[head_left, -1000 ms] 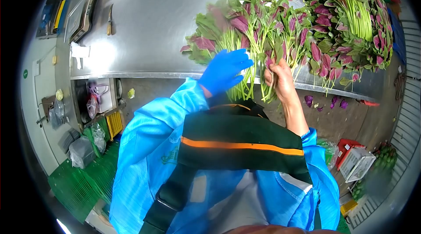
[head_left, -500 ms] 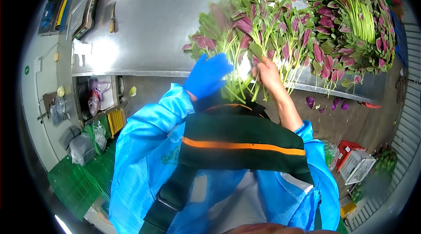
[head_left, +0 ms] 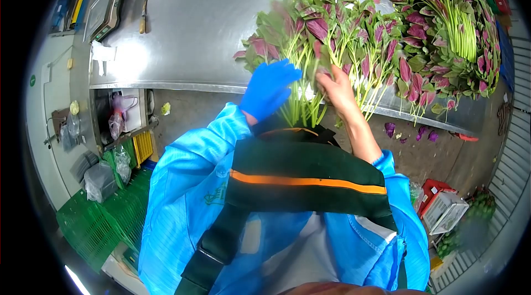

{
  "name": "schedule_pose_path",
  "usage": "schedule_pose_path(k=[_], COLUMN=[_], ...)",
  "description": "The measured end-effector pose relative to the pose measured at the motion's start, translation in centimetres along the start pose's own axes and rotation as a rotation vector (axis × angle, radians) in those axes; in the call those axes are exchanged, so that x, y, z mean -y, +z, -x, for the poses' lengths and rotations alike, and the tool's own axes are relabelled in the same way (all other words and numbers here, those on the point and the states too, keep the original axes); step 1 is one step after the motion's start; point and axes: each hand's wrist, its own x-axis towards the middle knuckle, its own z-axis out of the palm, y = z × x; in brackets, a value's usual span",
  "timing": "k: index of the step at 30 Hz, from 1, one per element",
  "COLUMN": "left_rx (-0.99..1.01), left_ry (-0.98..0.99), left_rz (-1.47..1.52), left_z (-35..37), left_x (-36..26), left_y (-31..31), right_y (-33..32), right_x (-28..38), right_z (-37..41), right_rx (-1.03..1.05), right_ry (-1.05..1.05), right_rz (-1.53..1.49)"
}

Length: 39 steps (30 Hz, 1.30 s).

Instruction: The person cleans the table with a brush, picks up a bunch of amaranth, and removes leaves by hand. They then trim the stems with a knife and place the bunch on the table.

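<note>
Leafy stalks with green and purple leaves (head_left: 318,28) lie across the front edge of the metal table, their pale stems pointing toward me. My left hand (head_left: 271,89), in a blue glove, rests over the left side of the stems with its fingers extended. Bare, my right hand (head_left: 336,87) has its fingers closed around a stalk at the middle of the spread. Further right lies a large pile of the same greens (head_left: 459,35), its stems bundled side by side.
A knife (head_left: 144,14) and a scale (head_left: 113,10) lie on the metal table (head_left: 193,35) at the left. Green crates (head_left: 94,220) stand low left. Purple leaf scraps (head_left: 423,133) dot the floor. A white and red crate (head_left: 444,211) is low right.
My left hand has shifted slightly right and up over the stems. My right hand has risen slightly, its fingers now higher among the stalks. The view has shifted a little.
</note>
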Motion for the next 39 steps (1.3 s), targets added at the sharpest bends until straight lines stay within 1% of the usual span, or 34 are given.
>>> schedule_pose_path(k=[1, 3, 4, 5, 6, 7, 9, 10, 11, 12, 13, 14, 16, 17, 18, 19, 20, 21, 22, 23, 25, 27, 28, 29, 31, 33, 34, 37, 38, 39], left_rx=[0.006, 0.026, 0.048, 0.053, 0.060, 0.071, 0.071, 0.089, 0.108, 0.079, 0.103, 0.127, 0.160, 0.138, 0.115, 0.092, 0.045, -0.003, -0.051, -0.110, -0.230, -0.196, -0.176, -0.146, -0.085, -0.081, -0.082, -0.040, -0.004, -0.048], left_ry=[0.031, 0.098, 0.114, 0.118, 0.121, 0.127, 0.165, 0.183, 0.202, 0.222, 0.209, 0.195, 0.162, 0.187, 0.209, 0.228, 0.225, 0.222, 0.219, 0.111, -0.107, -0.569, -0.806, -0.810, -0.806, -0.739, -0.710, -0.755, -0.818, -0.822], left_rz=[0.009, 0.029, -0.060, -0.058, -0.055, -0.053, -0.153, -0.208, -0.263, -0.259, -0.278, -0.297, -0.315, -0.281, -0.247, -0.212, -0.152, -0.090, -0.027, 0.032, 0.145, 0.316, 0.401, 0.320, 0.164, 0.067, 0.014, -0.102, -0.071, -0.032], left_z=[-0.6, -2.1, -2.5, -2.9, -3.2, -3.5, -3.7, -3.5, -3.2, -3.2, -3.3, -3.4, -3.6, -3.7, -3.7, -3.6, -3.7, -3.9, -3.5, -2.1, 1.9, 5.6, 6.5, 7.1, 6.9, 5.5, 4.9, 3.4, 3.0, 3.0], left_x=[-0.4, -1.6, -2.2, -2.3, -2.2, -2.0, -1.2, -0.5, 0.1, 0.2, 0.3, 0.4, 0.1, 0.0, -0.2, -0.5, -1.4, -2.6, -3.4, -3.4, -2.2, -0.1, -0.1, -0.3, -1.4, -2.0, -2.0, -1.9, -1.6, -1.3], left_y=[-0.2, -0.1, 0.6, 1.3, 1.9, 2.5, 3.4, 3.8, 4.2, 4.3, 4.5, 4.7, 4.7, 4.5, 3.9, 3.2, 1.9, 0.0, -1.0, -1.2, -0.7, 0.9, 1.2, 1.4, 1.5, 1.6, 1.7, 2.4, 2.3, 2.3], right_y=[-0.4, -1.7, -1.6, -1.6, -1.8, -2.4, -2.8, -2.6, -2.3, -2.4, -2.6, -2.8, -3.9, -4.7, -6.3, -8.8, -11.4, -14.3, -16.6, -19.1, -20.8, -19.0, -18.3, -17.1, -14.8, -12.5, -11.7, -10.3, -10.2, -10.0], right_x=[0.2, -0.8, -0.9, -0.8, -1.6, -2.1, -3.3, -2.7, -2.5, -2.0, -1.6, -2.3, -2.5, -2.5, -0.5, 0.3, 0.8, 0.8, 1.2, 1.2, -1.4, 0.1, -0.6, -1.1, -3.3, -3.3, -3.9, -5.2, -7.0, -6.4], right_z=[1.0, 1.8, 2.3, 2.7, 2.7, 2.9, 3.4, 4.3, 4.6, 5.3, 5.9, 6.2, 6.8, 7.1, 8.3, 8.8, 9.1, 9.3, 9.6, 9.5, 9.4, 10.0, 9.7, 9.6, 8.4, 7.5, 6.9, 5.2, 4.4, 4.6], right_rx=[-0.052, 0.033, 0.018, 0.003, 0.004, 0.015, 0.062, 0.103, 0.119, 0.174, 0.229, 0.328, 0.358, 0.375, 0.270, 0.222, 0.162, 0.112, -0.006, -0.175, -0.752, -0.762, -0.654, -0.513, -0.397, -0.361, -0.367, -0.320, -0.332, -0.296], right_ry=[0.025, -0.020, -0.057, -0.095, -0.099, -0.092, -0.108, -0.008, -0.040, 0.009, 0.055, 0.080, 0.042, 0.020, 0.000, -0.066, -0.166, -0.217, -0.236, -0.139, -0.179, -0.048, -0.060, 0.084, 0.108, 0.175, 0.146, 0.121, 0.091, 0.113], right_rz=[-0.076, -0.237, -0.281, -0.324, -0.301, -0.161, -0.154, -0.312, -0.287, -0.366, -0.445, -0.647, -0.826, -0.915, -0.821, -0.665, -0.579, -0.591, -0.588, -0.314, 1.412, 1.640, 1.382, 1.037, 0.865, 0.851, 0.783, 0.472, 0.380, 0.270])
